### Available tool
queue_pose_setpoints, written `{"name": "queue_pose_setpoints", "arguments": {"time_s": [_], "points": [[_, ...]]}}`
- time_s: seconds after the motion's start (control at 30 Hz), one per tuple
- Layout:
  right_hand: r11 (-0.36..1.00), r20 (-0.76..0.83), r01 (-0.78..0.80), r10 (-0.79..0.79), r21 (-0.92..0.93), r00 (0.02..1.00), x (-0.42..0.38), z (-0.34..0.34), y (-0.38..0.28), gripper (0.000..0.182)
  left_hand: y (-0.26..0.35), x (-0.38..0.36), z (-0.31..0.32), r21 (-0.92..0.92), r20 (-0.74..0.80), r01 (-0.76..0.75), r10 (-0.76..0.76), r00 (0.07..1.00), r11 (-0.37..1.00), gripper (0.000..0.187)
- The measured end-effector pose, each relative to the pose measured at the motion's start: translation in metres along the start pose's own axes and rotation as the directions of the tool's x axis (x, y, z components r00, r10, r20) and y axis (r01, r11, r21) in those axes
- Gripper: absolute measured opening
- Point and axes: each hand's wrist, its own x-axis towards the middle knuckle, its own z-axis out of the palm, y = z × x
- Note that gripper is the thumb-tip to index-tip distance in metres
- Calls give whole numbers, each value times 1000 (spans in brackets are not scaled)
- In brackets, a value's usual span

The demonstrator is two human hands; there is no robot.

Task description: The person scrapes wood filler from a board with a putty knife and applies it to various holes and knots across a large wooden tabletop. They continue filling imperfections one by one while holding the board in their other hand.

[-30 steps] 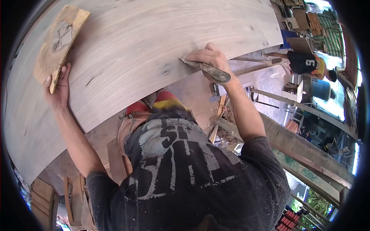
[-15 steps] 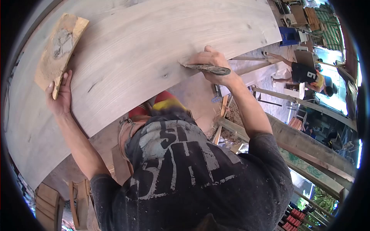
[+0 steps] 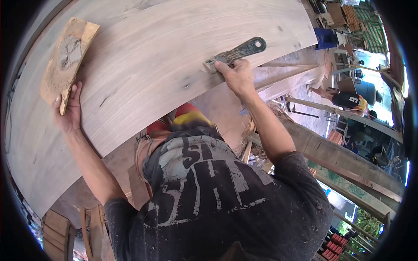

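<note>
My right hand (image 3: 237, 76) grips a putty knife (image 3: 237, 51), its blade down against a wide pale wooden panel (image 3: 143, 65). The dark handle, with a hole at its end, points up and right. A small dark knot mark (image 3: 186, 86) shows in the panel just left of that hand. My left hand (image 3: 69, 108) is closed on the lower end of a scrap wooden board (image 3: 54, 82), thumb on one side and fingers on the other. A patch of grey putty (image 3: 72, 52) lies on the board's upper face.
A person (image 3: 348, 100) in a dark top bends over at the right. Long timber beams (image 3: 344, 161) run along the right side. A blue bin (image 3: 325, 39) stands past the panel's far corner. Curved wooden pieces (image 3: 56, 232) lie at lower left.
My right hand has turned the putty knife, so its handle now points up and right instead of back along the wrist. The left hand has barely moved. The person at right has shifted lower.
</note>
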Motion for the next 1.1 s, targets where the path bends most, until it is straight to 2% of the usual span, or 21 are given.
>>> {"name": "queue_pose_setpoints", "arguments": {"time_s": [0.1, 0.2, 0.27, 0.33, 0.37, 0.43, 0.47, 0.5, 0.53, 0.6, 0.7, 0.77, 0.8, 0.87, 0.9, 0.93, 0.97, 1.0, 1.07, 1.1], "points": [[985, 36, 88, -84, -150, 996, 4, 10, 8, 37, 3, 2, -4, 19, 27, 7, -8, 1000, 1000, 53], [978, 79, 149, -139, -145, 987, -5, 15, 0, 37, 1, 1, -5, 33, 33, 13, -14, 999, 999, 52], [979, 93, 129, -116, -157, 989, -11, 9, -8, 37, 1, 1, -1, 20, 34, 7, -7, 999, 1000, 52], [984, 235, 156, -132, -85, 963, -10, 3, -5, 29, 0, 0, 2, 9, 23, -3, 3, 1000, 1000, 51], [982, 246, 167, -141, -85, 959, -11, 5, -8, 29, -1, -1, 2, -6, 5, -16, 16, 1000, 1000, 50], [885, 291, 458, -462, 86, 838, -28, 10, -6, 21, 0, -2, 1, -23, 20, -9, 9, 1000, 1000, 50], [886, 296, 455, -459, 89, 837, -28, 11, -4, 21, -1, -1, 1, -44, 49, -1, 3, 999, 999, 51], [720, 319, 693, -662, 19, 679, -22, 12, -4, 22, -2, -1, 1, -41, 47, -5, 7, 999, 999, 51], [486, 356, 873, -809, -41, 468, -20, 14, -7, 28, 1, -2, 1, -30, 32, -5, 6, 999, 1000, 51], [442, 381, 893, -814, -83, 438, -27, 19, -1, 33, -1, -2, 2, -18, 16, -16, 16, 1000, 1000, 52], [481, 335, 873, -811, -85, 480, -43, 20, 9, 28, -1, -2, 3, -33, 56, 1, 0, 998, 999, 51], [441, 491, 876, -729, -197, 478, -49, 13, 2, 26, -1, -2, 2, -9, 33, -17, 17, 999, 1000, 51], [440, 482, 874, -732, -205, 481, -45, 13, 5, 26, -1, -1, 1, 13, 3, -19, 19, 1000, 1000, 51], [612, 262, 789, -753, -59, 604, -32, 15, 8, 17, -2, -1, 8, 19, -17, -30, 31, 999, 999, 49], [608, 267, 791, -754, -59, 600, -32, 9, 9, 17, -3, -2, 11, 10, -5, -20, 20, 1000, 1000, 48], [850, 182, 516, -494, -106, 850, -37, 5, -4, 17, -2, -3, 11, 3, 3, -15, 15, 1000, 1000, 47], [979, 85, 163, -154, -120, 984, -41, 4, -10, 20, -1, -4, 8, 4, -6, -18, 18, 1000, 1000, 47], [980, 92, 161, -151, -120, 984, -40, 9, -3, 20, 0, -2, 5, 9, 15, -5, 5, 1000, 1000, 50], [987, -3, 152, -152, 49, 988, -37, 24, 11, 28, -1, -2, 4, 14, 36, 8, -9, 999, 1000, 53], [988, -2, 148, -149, 50, 989, -38, 30, 15, 28, -1, -1, 4, 14, 14, 2, -2, 1000, 1000, 54]]}}
